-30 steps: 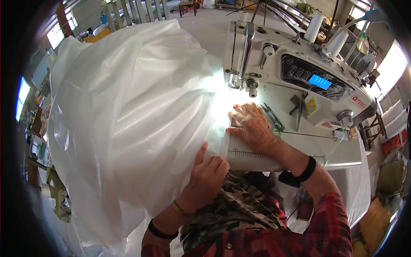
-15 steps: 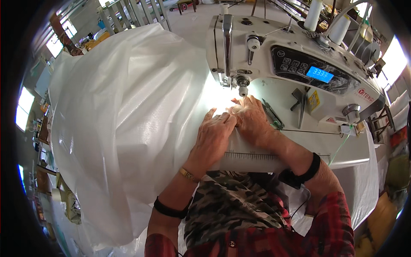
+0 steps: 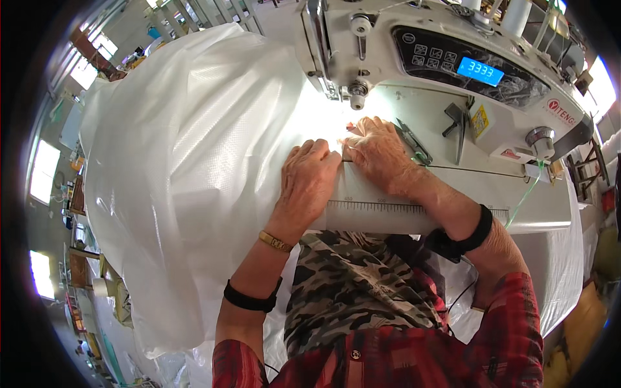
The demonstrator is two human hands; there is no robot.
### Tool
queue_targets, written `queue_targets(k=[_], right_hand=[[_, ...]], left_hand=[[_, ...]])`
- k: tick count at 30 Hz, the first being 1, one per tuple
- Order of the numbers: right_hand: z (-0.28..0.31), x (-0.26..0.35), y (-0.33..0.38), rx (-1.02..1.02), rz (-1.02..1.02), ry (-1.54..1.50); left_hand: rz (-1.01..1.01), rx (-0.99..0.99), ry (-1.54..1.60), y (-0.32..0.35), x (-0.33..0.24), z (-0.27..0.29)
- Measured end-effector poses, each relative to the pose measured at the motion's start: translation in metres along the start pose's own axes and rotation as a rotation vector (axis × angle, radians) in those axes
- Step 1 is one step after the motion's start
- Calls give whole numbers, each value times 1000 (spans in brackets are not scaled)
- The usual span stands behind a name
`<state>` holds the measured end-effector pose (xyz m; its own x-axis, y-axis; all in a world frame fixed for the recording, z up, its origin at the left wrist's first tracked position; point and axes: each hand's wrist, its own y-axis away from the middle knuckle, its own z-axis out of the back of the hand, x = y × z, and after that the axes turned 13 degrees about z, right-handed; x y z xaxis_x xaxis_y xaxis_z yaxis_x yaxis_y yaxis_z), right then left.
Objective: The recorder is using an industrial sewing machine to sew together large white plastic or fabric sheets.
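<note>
A large white woven plastic sheet covers the left of the sewing table and reaches under my hands. My left hand is closed on the sheet, fingers bent and pressed together. Beside it, my right hand pinches the sheet's edge just in front of the needle area; its fingertips are partly lost in glare. Both hands lie below the head of a white sewing machine, whose lamp washes out the cloth there. The needle and presser foot cannot be made out.
Right of my right hand lie thread snips and a dark metal tool. A lit control panel fronts the machine arm. Green thread hangs from a knob. A ruler scale runs along the table's front.
My left hand has moved left, opening a small gap from my right hand, which stays on the sheet's edge. The machine appears higher in the picture as the view shifts.
</note>
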<state>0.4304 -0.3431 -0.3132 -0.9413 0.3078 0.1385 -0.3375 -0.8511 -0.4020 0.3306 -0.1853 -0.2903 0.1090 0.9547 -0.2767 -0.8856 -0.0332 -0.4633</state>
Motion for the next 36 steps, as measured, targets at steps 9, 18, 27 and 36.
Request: queue_targets(k=[9,18,27,36], right_hand=[[6,-4,-2,-2,40,8],[17,4,1,15,-2,-44],[20,11,5,302,-23,12],[16,15,8,194,52,108]], left_hand=[[54,140,-193,11,-13,19],[17,224,-167,35,-31,34],[4,309,-189,42,-31,36],[-13,210,-60,35,-12,22]])
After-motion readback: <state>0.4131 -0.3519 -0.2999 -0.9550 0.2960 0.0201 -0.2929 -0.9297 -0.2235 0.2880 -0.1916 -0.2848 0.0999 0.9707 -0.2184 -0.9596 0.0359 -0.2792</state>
